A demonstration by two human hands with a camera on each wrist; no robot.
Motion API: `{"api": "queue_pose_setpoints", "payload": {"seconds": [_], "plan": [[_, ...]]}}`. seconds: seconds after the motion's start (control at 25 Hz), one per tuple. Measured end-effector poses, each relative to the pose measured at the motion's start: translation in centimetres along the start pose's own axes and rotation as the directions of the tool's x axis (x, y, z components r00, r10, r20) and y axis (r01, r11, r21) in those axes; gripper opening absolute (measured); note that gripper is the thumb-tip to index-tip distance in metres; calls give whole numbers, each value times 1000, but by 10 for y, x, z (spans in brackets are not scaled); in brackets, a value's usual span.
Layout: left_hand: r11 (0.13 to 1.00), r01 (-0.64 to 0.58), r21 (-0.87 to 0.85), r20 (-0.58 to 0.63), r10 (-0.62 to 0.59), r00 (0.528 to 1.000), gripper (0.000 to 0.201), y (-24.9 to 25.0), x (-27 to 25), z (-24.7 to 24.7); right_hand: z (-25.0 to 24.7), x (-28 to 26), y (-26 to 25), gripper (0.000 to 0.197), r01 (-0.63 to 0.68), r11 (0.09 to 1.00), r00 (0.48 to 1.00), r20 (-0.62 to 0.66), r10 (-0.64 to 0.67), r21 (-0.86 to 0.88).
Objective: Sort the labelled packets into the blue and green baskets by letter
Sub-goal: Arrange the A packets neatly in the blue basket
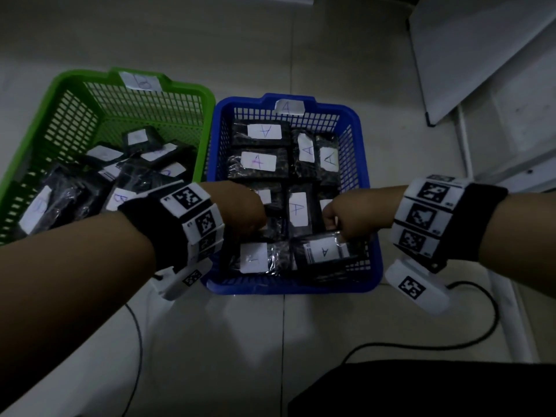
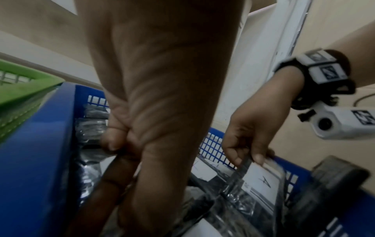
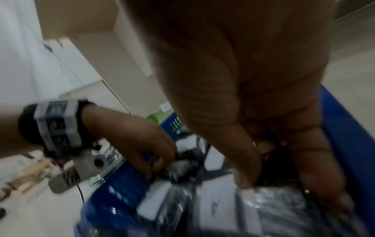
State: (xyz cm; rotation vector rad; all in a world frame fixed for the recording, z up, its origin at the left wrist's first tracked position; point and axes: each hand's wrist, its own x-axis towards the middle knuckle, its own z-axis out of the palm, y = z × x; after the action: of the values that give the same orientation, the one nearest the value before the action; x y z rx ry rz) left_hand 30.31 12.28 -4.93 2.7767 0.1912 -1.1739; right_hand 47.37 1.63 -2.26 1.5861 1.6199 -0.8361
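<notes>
The left wrist view alone showed the right hand (image 2: 251,136) pinching an A-labelled packet (image 2: 263,181) by its edge over the blue basket (image 2: 36,160). From the head view the left hand (image 1: 240,206) was curled down among the packets there; what its grip held I cannot tell. Two baskets stood side by side: the blue held A packets, the green basket (image 1: 39,115) B packets.
</notes>
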Motion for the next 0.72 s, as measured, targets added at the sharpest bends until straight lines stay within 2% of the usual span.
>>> {"api": "queue_pose_setpoints", "payload": {"seconds": [0.12, 0.2, 0.32, 0.44, 0.52, 0.56, 0.64, 0.72], "plan": [[998, 60, 27, 32, -61, 998, 22, -4, 3, 3, 18, 5, 0, 27, 23, 992, 989, -151, -4, 121], [998, 45, 38, 46, -47, 998, 25, -6, 4, 5, 30, 4, 1, 28, 58, 979, 970, -242, -8, 198], [999, 34, -3, 39, -34, 999, 25, -8, 2, 4, 37, 4, -2, 19, 115, 984, 952, -299, -69, 138], [994, -8, -109, -8, 8, 1000, 18, -17, -2, 0, 26, 3, -1, 17, 136, 987, 948, -300, -106, 81], [971, -42, -235, -56, 30, 998, 16, -22, -7, -4, 10, -3, 2, 20, 150, 976, 950, -297, -97, 161], [951, -61, -303, -77, 40, 996, 20, -22, -10, -6, 4, -7, 2, 25, 167, 964, 958, -264, -109, 209], [917, -103, -386, -79, 78, 994, 26, -17, -11, -7, 3, -13, -4, 34, 224, 938, 973, -115, -200, 263], [901, -119, -417, -20, 121, 992, 29, -11, -8, -2, 9, -12, -11, 33, 273, 935, 961, -31, -273, 226]]}}
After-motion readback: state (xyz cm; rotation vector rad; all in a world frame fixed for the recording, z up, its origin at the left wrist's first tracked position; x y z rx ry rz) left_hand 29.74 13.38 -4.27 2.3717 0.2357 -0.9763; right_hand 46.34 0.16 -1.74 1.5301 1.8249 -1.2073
